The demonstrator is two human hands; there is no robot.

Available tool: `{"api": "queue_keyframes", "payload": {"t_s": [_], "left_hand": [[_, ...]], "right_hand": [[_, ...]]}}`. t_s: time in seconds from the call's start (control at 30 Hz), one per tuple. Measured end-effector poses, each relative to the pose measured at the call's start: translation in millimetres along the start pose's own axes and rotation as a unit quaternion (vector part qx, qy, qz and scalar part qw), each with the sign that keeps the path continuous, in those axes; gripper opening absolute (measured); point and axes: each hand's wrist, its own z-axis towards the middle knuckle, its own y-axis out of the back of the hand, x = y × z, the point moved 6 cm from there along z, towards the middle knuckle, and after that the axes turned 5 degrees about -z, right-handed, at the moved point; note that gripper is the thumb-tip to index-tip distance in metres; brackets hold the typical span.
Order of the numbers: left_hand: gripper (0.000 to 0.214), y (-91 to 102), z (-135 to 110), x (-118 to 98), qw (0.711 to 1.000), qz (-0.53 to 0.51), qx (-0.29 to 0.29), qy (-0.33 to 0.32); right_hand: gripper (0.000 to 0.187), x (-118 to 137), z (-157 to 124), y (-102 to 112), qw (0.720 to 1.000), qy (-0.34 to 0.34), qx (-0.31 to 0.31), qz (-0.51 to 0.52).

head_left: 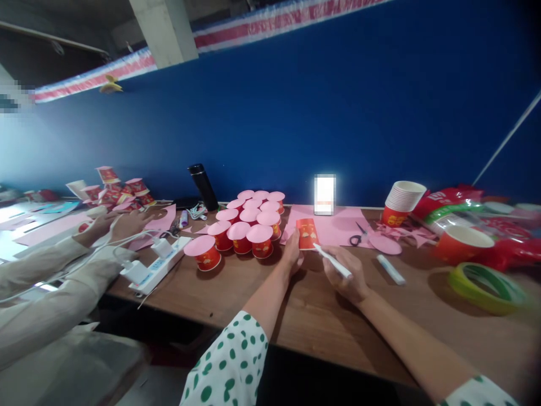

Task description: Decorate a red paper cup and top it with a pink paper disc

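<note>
My left hand [292, 254] is closed around a red paper cup [307, 234] with gold print, held just above the table in front of a pink paper sheet. In my right hand [349, 273] is a slim white pen-shaped tube [335, 263], pinched between the fingers. Its tip is at the cup's lower right edge; whether it touches cannot be made out. To the left stand several red paper cups [241, 239], each topped with a pink paper disc. Right of my right hand lie a white tube [391, 269], a loose pink disc [385, 242] and dark-handled scissors [355, 240].
At right are stacked paper cups [396, 211], another cup [464, 246], tape rolls [486, 287] and plastic packaging. A lit phone [324, 195] stands against the blue partition. Leftward are a black flask [203, 187], a power strip [160, 265] with cables, and a co-worker's hands [129, 228].
</note>
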Motion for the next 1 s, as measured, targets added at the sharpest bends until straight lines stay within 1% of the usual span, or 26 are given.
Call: {"api": "queue_keyframes", "payload": {"t_s": [0.13, 0.23, 0.5, 0.73, 0.87, 1.0], "left_hand": [[0.035, -4.7, -3.6, -3.2, 1.000, 0.003, 0.015, -0.004], [0.031, -7.1, -6.6, -5.7, 1.000, 0.003, 0.016, -0.011], [0.030, -8.4, -7.3, -5.3, 1.000, 0.001, 0.008, 0.001], [0.035, -10.6, -7.8, -5.1, 1.000, 0.014, 0.019, -0.001], [0.033, -9.5, -6.9, -4.8, 1.000, 0.018, 0.017, -0.006], [0.035, -10.1, -7.3, -4.4, 0.999, 0.021, 0.029, -0.005]], "right_hand": [[0.019, -1.0, 0.2, 1.5, 1.000, -0.014, -0.008, -0.008], [0.016, -0.9, -0.1, 1.5, 1.000, -0.012, -0.003, -0.007], [0.018, -2.3, -1.4, -0.3, 1.000, -0.027, 0.006, 0.002], [0.023, 0.2, 0.0, -1.1, 1.000, -0.008, 0.023, 0.012], [0.024, 0.2, 0.2, -1.2, 1.000, -0.007, 0.019, 0.005], [0.025, 0.5, -0.2, -1.7, 1.000, -0.004, 0.015, 0.005]]}}
